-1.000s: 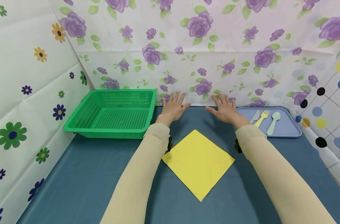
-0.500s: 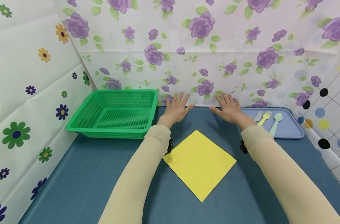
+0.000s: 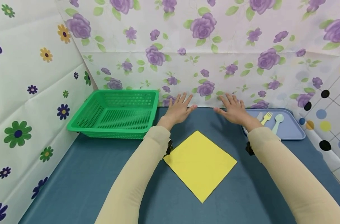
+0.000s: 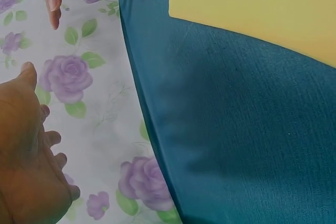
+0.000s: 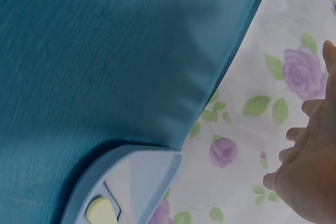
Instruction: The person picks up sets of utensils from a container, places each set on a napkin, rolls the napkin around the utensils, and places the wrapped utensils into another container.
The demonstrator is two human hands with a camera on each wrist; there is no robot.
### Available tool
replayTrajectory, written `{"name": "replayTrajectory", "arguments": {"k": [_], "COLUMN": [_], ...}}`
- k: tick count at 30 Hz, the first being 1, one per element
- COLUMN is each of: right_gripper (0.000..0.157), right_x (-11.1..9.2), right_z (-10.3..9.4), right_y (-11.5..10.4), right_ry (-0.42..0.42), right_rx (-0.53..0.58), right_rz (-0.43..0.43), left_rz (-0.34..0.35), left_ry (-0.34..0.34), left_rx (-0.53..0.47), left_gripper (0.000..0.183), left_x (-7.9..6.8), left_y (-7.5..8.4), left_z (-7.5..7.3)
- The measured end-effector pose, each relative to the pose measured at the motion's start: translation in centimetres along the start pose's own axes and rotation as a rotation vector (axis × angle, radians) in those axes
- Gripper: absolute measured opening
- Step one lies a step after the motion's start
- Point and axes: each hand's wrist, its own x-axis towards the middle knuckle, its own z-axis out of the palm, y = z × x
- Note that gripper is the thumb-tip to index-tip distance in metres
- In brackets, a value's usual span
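A yellow square napkin [image 3: 200, 166] lies flat on the blue table, one corner toward the person. Beyond it, at the table's far side, my left hand [image 3: 177, 111] is held in the air with fingers spread, holding nothing. Level with it on the right is my right hand [image 3: 234, 111], its fingers also spread and its grasp bare. In the left wrist view, the left palm [image 4: 31, 156] faces the flowered backdrop. The right wrist view has the right hand [image 5: 310, 156] at its edge, apart from the tray.
A green plastic basket [image 3: 114, 130] stands at the back left. At the back right a blue-grey tray [image 3: 293, 132] carries a yellow fork [image 3: 267, 117], a pale green spoon [image 3: 278, 120] and a partly hidden pale knife [image 3: 259, 116]. Patterned sheets [image 3: 181, 37] line the back and sides.
My right hand has shifted to the right, nearer the tray, and its forearm covers more of the cutlery. The left hand has drifted slightly right. The napkin stays in place.
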Motion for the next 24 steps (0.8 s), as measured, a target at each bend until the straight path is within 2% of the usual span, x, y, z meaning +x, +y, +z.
{"name": "replayTrajectory", "arguments": {"k": [3,9,16,19,24], "right_gripper": [0.102,0.102,0.095,0.097,0.093], "right_x": [-0.1,-0.6,-1.1,-1.1,-1.3], "right_z": [-0.1,-0.7,-1.3,-1.4,-1.7], "right_y": [0.5,0.6,0.1,0.3,0.1], "right_ry": [-0.005,-0.019,-0.027,-0.018,-0.024], "right_rx": [-0.007,0.003,-0.009,-0.018,-0.041], "right_rz": [-0.003,0.003,0.012,0.011,0.027], "left_rz": [0.008,0.054,0.05,0.058,0.064], "left_ry": [-0.008,0.022,-0.002,-0.007,-0.016], "left_rx": [-0.021,-0.053,-0.061,-0.075,-0.074], "left_gripper": [0.072,0.072,0.071,0.072,0.072], "left_x": [-0.1,-1.0,-1.1,-1.3,-0.7], "left_y": [-0.1,0.1,0.3,0.5,0.4], "left_z": [0.1,-0.3,-0.3,-0.5,-0.1]}}
